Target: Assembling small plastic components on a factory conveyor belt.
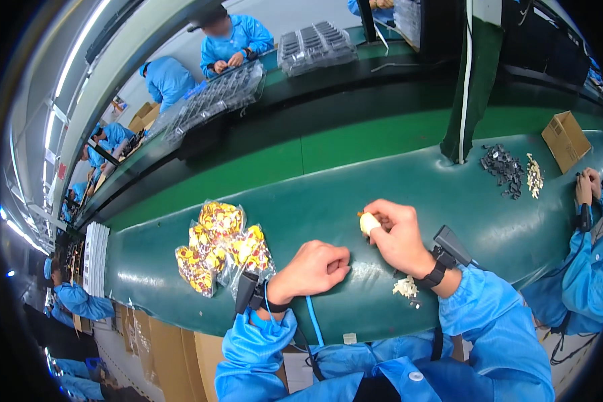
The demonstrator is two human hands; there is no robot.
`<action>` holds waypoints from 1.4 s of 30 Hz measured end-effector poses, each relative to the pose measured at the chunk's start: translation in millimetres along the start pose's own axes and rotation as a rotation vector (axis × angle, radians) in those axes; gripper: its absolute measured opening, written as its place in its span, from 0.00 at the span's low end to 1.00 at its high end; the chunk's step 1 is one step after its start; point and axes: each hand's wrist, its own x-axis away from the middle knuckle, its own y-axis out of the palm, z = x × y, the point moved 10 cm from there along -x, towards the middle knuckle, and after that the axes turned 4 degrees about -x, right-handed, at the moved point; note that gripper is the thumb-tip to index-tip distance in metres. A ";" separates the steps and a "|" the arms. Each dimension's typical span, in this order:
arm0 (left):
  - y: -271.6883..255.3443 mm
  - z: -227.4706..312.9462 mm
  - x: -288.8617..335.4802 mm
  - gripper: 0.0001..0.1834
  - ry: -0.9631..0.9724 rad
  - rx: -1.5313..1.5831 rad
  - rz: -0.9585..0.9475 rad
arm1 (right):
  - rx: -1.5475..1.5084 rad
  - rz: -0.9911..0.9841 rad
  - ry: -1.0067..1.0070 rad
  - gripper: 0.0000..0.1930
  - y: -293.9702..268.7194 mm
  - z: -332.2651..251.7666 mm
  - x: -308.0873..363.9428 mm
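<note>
My right hand [402, 236] is raised over the green mat, its thumb and fingers closed on a small, rounded, pale-yellow piece [368, 223]. The exact kind of that piece is too small to tell. My left hand [315, 266] stays low over the mat with its fingers curled in; whatever they hold, if anything, is hidden. Left of it lie clear plastic bags [222, 218] filled with yellow, dark-red and white pieces. Beside my right wrist is a little pile of cream-coloured parts [406, 287], with a few dark bits near it.
Toward the right, black parts [502, 171] and cream parts [534, 175] lie heaped near an open cardboard box [566, 142]. A co-worker's hands [586, 186] are at the right edge. A green-wrapped post [467, 100] rises behind the mat. Plastic trays [315, 47] stand beyond.
</note>
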 end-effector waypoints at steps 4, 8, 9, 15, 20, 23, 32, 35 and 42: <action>-4.8 -12.9 -4.0 0.01 0.009 0.032 -0.016 | 0.027 0.019 -0.089 0.07 -3.8 -0.4 -15.0; -22.2 -10.9 -7.6 0.06 -0.036 0.100 0.042 | -0.046 0.058 -0.058 0.05 -6.1 -5.9 -21.3; -22.5 -11.8 -9.0 0.06 -0.038 0.135 0.033 | -0.065 0.082 -0.067 0.05 -8.6 -5.1 -21.5; -21.1 -21.0 -6.7 0.03 -0.097 0.279 0.096 | -0.014 -0.023 -0.012 0.05 -1.4 -2.6 -17.1; -30.0 -33.8 5.9 0.05 -0.249 0.458 0.299 | -0.378 -0.328 0.395 0.06 32.8 23.2 -0.5; -31.0 -30.7 4.5 0.06 -0.204 0.492 0.369 | -0.364 -0.358 0.362 0.05 35.1 21.2 2.0; -39.2 15.9 -1.1 0.07 0.162 -0.270 0.443 | -0.149 -0.411 0.291 0.09 37.5 34.6 0.2; -42.6 26.1 3.1 0.09 0.248 -0.349 0.503 | -0.286 -0.306 0.420 0.06 32.3 33.6 -0.9; -31.5 44.3 11.3 0.20 0.393 -0.724 0.524 | -0.498 -0.355 0.840 0.13 35.2 55.2 12.6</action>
